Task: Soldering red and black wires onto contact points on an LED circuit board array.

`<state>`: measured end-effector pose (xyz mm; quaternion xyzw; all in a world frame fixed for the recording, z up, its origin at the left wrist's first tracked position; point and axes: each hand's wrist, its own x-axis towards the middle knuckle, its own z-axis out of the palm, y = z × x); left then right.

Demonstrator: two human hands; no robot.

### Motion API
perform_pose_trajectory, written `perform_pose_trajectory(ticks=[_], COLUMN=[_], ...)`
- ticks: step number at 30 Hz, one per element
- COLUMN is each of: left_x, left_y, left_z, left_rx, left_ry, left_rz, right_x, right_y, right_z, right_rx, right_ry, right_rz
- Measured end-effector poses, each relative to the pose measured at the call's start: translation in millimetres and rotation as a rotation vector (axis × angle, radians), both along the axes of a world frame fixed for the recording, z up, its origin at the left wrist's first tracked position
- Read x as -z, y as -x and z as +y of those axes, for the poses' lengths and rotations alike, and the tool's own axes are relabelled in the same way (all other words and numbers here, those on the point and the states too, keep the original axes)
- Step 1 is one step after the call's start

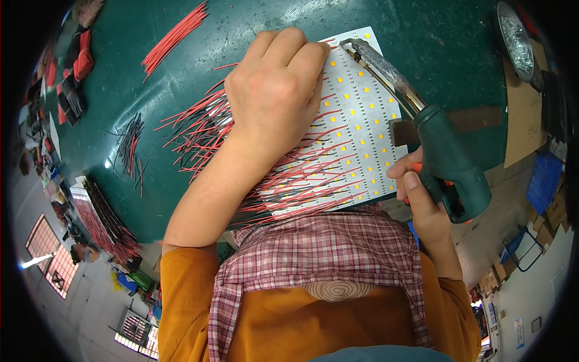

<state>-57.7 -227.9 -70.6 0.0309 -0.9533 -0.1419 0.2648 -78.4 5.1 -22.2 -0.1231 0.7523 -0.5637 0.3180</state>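
A white LED circuit board [371, 130] with rows of yellow chips lies on the green table before me. Many red and black wires [295, 181] run from it leftward. Over the board's upper left, my left hand [274, 84] is closed with fingertips pinched near a red wire end; the fingers hide most of what they grip. My right hand [425, 199] is wrapped round the handle of a green soldering gun [449, 157]. The gun's metal tip reaches the board's top edge, close beside my left fingertips.
Loose red wires [175, 36] lie at the table's far left, with a small black wire pile [128, 145] nearer. A wired board stack [99, 217] sits at the left edge. A metal dish [515, 42] stands far right, near cardboard [522, 114]. A dark flat bar [473, 119] passes behind the gun.
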Motion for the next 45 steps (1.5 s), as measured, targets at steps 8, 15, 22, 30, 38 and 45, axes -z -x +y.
perform_pose_trajectory(ticks=[8, 15, 22, 30, 38, 45], left_x=[1.5, -1.9, -4.6, -1.7, -9.6, -23.6], left_y=[-2.1, -3.4, -5.2, -4.8, -2.7, 3.4], left_z=[1.9, 3.3, 5.4, 3.3, 0.9, -13.2], left_rx=[0.014, 0.039, 0.033, 0.043, 0.049, -0.089], left_ry=[0.021, 0.017, 0.001, 0.03, 0.031, -0.09], left_rz=[0.007, 0.0, -0.056, -0.011, -0.005, -0.151], right_x=[-4.7, -7.4, -2.9, -6.1, -5.6, -3.9], right_y=[1.9, 1.8, -0.9, -2.3, 0.5, 4.4], right_z=[8.5, 11.1, 13.1, 10.5, 3.4, -1.8], right_rx=[-0.063, -0.104, -0.118, 0.026, 0.006, 0.03], right_ry=[-0.016, -0.048, 0.0, 0.039, 0.06, 0.055], right_rz=[-0.067, -0.07, -0.046, -0.073, -0.083, -0.098])
